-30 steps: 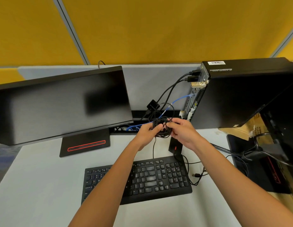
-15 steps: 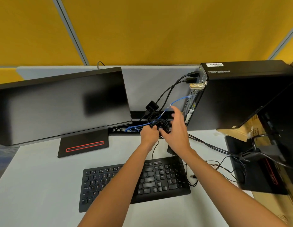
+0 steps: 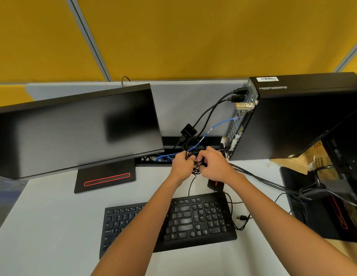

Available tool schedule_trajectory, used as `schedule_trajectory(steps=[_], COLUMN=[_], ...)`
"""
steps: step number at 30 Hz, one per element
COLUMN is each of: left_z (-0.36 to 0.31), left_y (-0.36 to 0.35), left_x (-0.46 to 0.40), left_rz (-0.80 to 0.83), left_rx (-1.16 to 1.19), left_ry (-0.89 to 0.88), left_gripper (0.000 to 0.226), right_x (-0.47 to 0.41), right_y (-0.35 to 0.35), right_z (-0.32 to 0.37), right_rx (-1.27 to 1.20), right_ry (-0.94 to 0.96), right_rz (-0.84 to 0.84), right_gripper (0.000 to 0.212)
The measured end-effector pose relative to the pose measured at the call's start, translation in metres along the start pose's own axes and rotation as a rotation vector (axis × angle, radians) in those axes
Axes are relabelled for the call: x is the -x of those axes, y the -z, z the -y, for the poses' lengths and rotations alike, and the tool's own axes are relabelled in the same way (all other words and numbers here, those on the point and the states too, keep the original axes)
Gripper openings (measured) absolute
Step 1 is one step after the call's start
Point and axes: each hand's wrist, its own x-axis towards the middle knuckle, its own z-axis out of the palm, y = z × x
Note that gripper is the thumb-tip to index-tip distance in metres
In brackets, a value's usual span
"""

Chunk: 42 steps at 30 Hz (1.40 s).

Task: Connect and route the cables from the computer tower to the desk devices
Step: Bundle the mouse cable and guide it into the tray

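Note:
A black computer tower (image 3: 297, 116) stands at the back right with its rear ports facing left. Two black cables (image 3: 213, 106) and a blue cable (image 3: 221, 122) run from those ports down toward the desk's back edge. My left hand (image 3: 181, 164) and my right hand (image 3: 215, 166) meet just left of the tower's base, both gripping a coiled black cable bundle (image 3: 196, 165). A thin black lead (image 3: 190, 185) drops from the bundle to the black keyboard (image 3: 193, 218). A black mouse (image 3: 215, 185) lies partly hidden under my right wrist.
A black monitor (image 3: 74, 130) on its red-striped base (image 3: 106, 178) fills the left. A second monitor stand (image 3: 323, 206) with cables looped round it sits at the right. A loose USB plug (image 3: 242, 217) lies right of the keyboard. A cardboard box (image 3: 305, 158) stands by the tower.
My right hand, which was spread out and reaching toward the tower half a second ago, has come back and closed on the cable bundle. The left hand has kept its hold.

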Motion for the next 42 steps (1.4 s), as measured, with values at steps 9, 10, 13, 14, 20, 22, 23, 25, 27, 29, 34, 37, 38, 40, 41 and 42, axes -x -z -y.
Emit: schedule_trajectory(steps=[9, 10, 13, 14, 20, 22, 23, 25, 27, 29, 34, 37, 38, 40, 41, 42], left_z=[-0.019, -0.026, -0.037, -0.037, -0.025, -0.024, -0.024, -0.022, -0.019, -0.016, -0.023, -0.026, -0.023, -0.012, -0.007, -0.005], left_y=[0.004, 0.006, 0.014, 0.016, 0.009, 0.004, 0.002, 0.0, 0.0, 0.003, 0.007, 0.011, 0.015, 0.022, 0.023, 0.024], left_x=[-0.016, -0.018, -0.02, -0.021, -0.025, -0.024, -0.021, -0.018, -0.016, -0.018, -0.025, -0.029, -0.03, -0.03, -0.029, -0.028], left_rz=[0.023, 0.035, 0.104, 0.126, 0.031, -0.063, -0.089, -0.103, -0.084, -0.027, 0.053, 0.041, 0.013, 0.001, 0.042, 0.105], left_rx=[0.188, 0.167, 0.106, 0.102, -0.006, -0.054, -0.061, -0.075, -0.072, 0.026, 0.256, 0.249, 0.228, 0.24, 0.28, 0.342], left_ry=[0.338, 0.395, 0.44, 0.421, 0.226, 0.161, 0.135, 0.079, 0.047, 0.094, 0.316, 0.428, 0.441, 0.442, 0.418, 0.374], left_gripper=[0.008, 0.007, 0.015, 0.014, 0.006, 0.019, 0.024, 0.024, 0.023, 0.023, 0.007, 0.011, 0.013, 0.015, 0.014, 0.013], right_x=[-0.006, -0.003, 0.007, 0.009, 0.008, 0.002, -0.002, -0.008, -0.011, -0.012, -0.008, -0.004, -0.003, -0.002, -0.003, -0.003], right_y=[-0.003, -0.004, -0.007, -0.008, -0.004, 0.002, 0.006, 0.009, 0.01, 0.008, -0.002, 0.001, 0.007, 0.022, 0.028, 0.033], right_z=[-0.008, -0.007, -0.005, -0.005, 0.0, 0.005, 0.007, 0.01, 0.009, 0.004, -0.007, -0.011, -0.012, -0.017, -0.018, -0.018], right_rx=[-0.49, -0.562, -0.689, -0.692, -0.192, 0.101, 0.218, 0.36, 0.418, 0.277, -0.271, -0.548, -0.695, -0.955, -1.054, -1.154], right_ry=[-0.196, -0.21, -0.211, -0.196, 0.004, 0.031, 0.029, 0.05, 0.104, 0.137, -0.012, -0.183, -0.254, -0.352, -0.365, -0.358], right_rz=[-0.099, -0.113, -0.182, -0.223, -0.34, -0.282, -0.242, -0.164, -0.112, -0.123, -0.25, -0.259, -0.263, -0.218, -0.148, -0.084], right_gripper=[0.01, 0.01, 0.01, 0.011, 0.018, 0.011, 0.007, 0.015, 0.018, 0.009, 0.02, 0.012, 0.009, 0.012, 0.013, 0.014])
